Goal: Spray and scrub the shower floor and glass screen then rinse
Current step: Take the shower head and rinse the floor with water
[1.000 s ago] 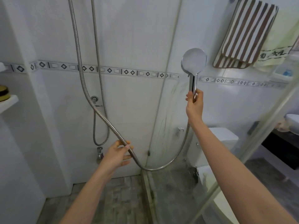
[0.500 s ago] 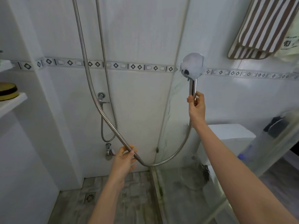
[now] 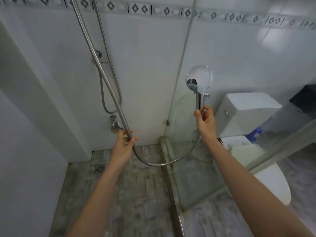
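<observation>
Right grip (image 3: 206, 124) is clamped on the chrome handle of the shower head (image 3: 199, 78). The head is upright, its round mirror-finish back toward the camera, held close to the glass screen (image 3: 188, 177). Left grip (image 3: 125, 142) is closed round the ribbed metal hose (image 3: 153, 164), low and near the back wall.

The hose drops from the top of the view, passes through the left grip, sags in a loop above the shower floor (image 3: 136, 194) and climbs to the handle behind the right wrist. A second hose (image 3: 102, 89) hangs in a loop on the back wall, just above a small wall valve (image 3: 113, 125), which sits just beside the left grip.

The screen's vertical edge meets the wall between the two grips. Its lower glass is grimy and cloudy. A raised curb (image 3: 168, 168) runs under it.

The floor is grey stone-look tile, stained, with a square drain (image 3: 99, 168) in the back left corner. A white wall column (image 3: 42, 100) juts in on the left, so the stall is narrow. Walls are glossy white tile with a diamond border strip (image 3: 136, 9) across the top.

Seen through the glass: a white toilet tank (image 3: 246, 113) and toilet lid (image 3: 273, 183), both blurred.
</observation>
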A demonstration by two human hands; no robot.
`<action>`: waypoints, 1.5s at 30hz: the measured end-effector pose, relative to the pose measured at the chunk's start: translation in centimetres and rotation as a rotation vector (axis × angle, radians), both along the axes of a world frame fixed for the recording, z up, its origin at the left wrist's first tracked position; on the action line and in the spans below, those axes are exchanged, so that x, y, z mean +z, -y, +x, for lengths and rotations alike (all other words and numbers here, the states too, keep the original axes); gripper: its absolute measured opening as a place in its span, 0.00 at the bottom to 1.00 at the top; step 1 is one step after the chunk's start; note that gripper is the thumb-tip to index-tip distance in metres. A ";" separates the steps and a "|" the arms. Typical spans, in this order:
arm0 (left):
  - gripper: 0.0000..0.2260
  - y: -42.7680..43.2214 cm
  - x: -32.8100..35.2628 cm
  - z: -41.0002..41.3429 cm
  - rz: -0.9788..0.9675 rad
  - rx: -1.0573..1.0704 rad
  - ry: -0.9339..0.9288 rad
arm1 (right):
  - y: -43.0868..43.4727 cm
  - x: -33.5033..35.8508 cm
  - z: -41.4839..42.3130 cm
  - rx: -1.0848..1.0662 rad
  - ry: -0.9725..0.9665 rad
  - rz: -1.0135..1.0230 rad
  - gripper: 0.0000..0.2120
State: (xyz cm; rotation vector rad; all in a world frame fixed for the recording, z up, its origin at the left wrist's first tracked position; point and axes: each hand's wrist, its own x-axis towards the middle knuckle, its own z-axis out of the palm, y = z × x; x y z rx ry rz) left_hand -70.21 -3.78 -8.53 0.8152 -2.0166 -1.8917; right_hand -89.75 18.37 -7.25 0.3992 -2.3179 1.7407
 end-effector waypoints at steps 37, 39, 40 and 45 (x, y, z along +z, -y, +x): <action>0.11 -5.5 -32.6 5.9 0.004 -0.024 0.330 | -4.6 -36.5 27.6 -0.437 0.875 -0.543 0.43; 0.08 -5.3 -32.8 5.8 -0.001 -0.031 0.333 | -3.9 -37.0 28.1 -0.489 0.914 -0.649 0.48; 0.07 -5.1 -33.0 5.8 -0.005 -0.032 0.332 | -3.5 -37.2 28.4 -0.502 0.932 -0.686 0.42; 0.06 -4.0 -34.2 5.5 -0.062 -0.036 0.344 | -1.3 -38.5 29.1 -0.584 1.043 -0.852 0.26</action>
